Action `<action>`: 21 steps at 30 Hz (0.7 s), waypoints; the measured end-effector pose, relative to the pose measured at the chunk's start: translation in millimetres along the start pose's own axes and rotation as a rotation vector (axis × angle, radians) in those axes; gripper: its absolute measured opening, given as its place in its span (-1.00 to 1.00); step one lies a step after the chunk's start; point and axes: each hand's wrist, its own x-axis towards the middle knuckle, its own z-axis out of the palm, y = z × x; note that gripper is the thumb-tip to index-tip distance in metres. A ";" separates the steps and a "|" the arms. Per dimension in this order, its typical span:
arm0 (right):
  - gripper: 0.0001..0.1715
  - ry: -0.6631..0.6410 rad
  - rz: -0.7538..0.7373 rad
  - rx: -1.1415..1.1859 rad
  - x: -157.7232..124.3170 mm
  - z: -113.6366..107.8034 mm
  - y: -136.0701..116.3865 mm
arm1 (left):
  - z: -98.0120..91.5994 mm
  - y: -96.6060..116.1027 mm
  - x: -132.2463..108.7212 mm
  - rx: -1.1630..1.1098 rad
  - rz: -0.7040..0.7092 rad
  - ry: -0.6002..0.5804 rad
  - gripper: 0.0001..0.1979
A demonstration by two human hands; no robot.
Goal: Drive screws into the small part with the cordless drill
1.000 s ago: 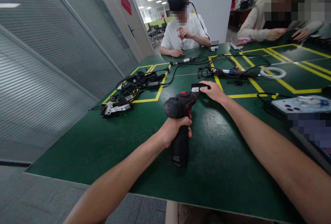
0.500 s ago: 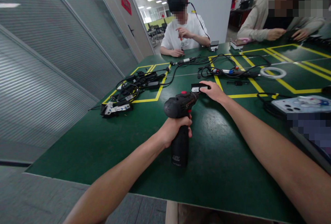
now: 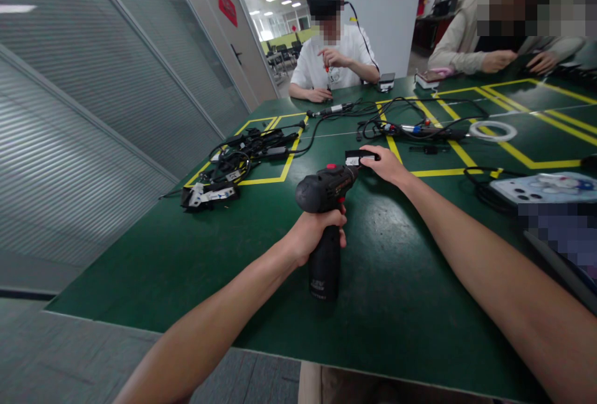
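Observation:
My left hand (image 3: pixel 319 230) is wrapped round the grip of a black cordless drill (image 3: pixel 325 261), which has red accents and stands upright near the middle of the green table (image 3: pixel 224 273). The drill's nose points away from me, up to a small black block with a white label (image 3: pixel 354 158). My right hand (image 3: pixel 385 163) grips the right end of that block with its fingers. Whether the drill tip touches the block is hard to make out, since the chuck hides the contact.
A heap of black cables and adapters (image 3: pixel 261 149) lies at left, beside a black-and-white bracket (image 3: pixel 209 196). Further back are a corded electric screwdriver (image 3: pixel 415 130) and a white ring (image 3: pixel 493 131). A phone (image 3: pixel 545 188) lies at right. Two people sit across the table.
My hands, the drill and the block hold their places. Across the table, the person in white has shifted their head slightly to the right.

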 end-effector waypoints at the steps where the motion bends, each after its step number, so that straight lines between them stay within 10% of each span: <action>1: -0.49 0.003 -0.004 0.000 -0.1 0.1 0.0 | 0.0 0.1 0.0 -0.001 0.004 -0.002 -0.80; 21: -0.50 0.008 0.004 0.010 0.0 0.7 -0.6 | -0.1 -1.7 0.3 0.020 0.002 -0.001 -0.83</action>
